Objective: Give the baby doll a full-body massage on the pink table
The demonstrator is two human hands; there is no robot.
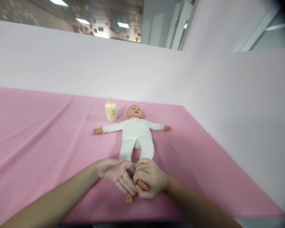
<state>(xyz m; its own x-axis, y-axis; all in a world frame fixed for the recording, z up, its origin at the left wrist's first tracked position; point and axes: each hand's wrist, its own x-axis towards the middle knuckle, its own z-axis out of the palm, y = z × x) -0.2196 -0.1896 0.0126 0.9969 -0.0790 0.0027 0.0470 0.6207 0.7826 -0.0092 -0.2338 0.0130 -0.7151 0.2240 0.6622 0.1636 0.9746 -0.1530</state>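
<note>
- The plastic baby doll in a white cloth one-piece suit (136, 133) lies on its back just beyond both hands, arms spread wide, its feet toward the person and its head at the far end.
- The right hand (149, 179) is curled shut around one bare foot of the doll, fingers wrapped over it; a bit of the tan foot shows between them.
- The left hand (115, 173) is open and flat, fingers together, laid across the doll's other foot and touching the right hand's knuckles; the toes stick out just below its fingertips.
- Likely handling: hollow moulded limbs, so light and fairly stiff, smooth where bare; the suit is soft and may slide over the legs. Ankles and feet give the surest hold.
- The cream-coloured plastic bottle with a rounded cap (111, 110) stands upright well beyond the hands, just left of the doll's head. Its label has a small dark emblem and lines of print, too small to read.
- Everything rests on a smooth pink cloth (38, 142).
</note>
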